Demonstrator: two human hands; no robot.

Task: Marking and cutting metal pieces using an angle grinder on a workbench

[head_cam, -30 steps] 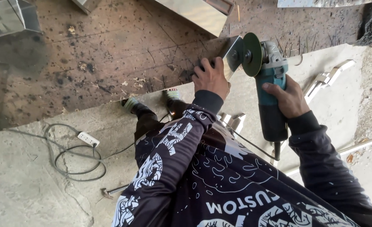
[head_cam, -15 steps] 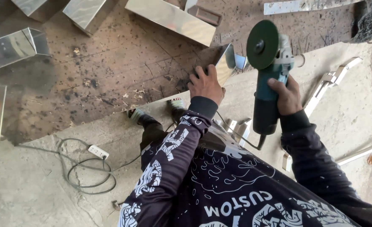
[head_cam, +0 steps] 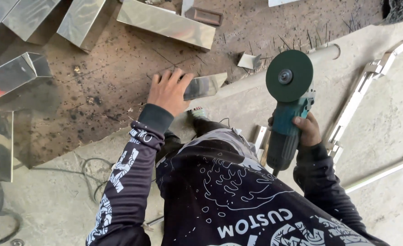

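Your left hand lies flat on one end of a shiny metal piece, fingers spread and pressing rather than gripping, at the edge of the brown, speckled floor. Your right hand is clenched around the teal angle grinder, held up beside the piece with its green disc clear of the metal.

Metal workshop: steel ducts, grinder
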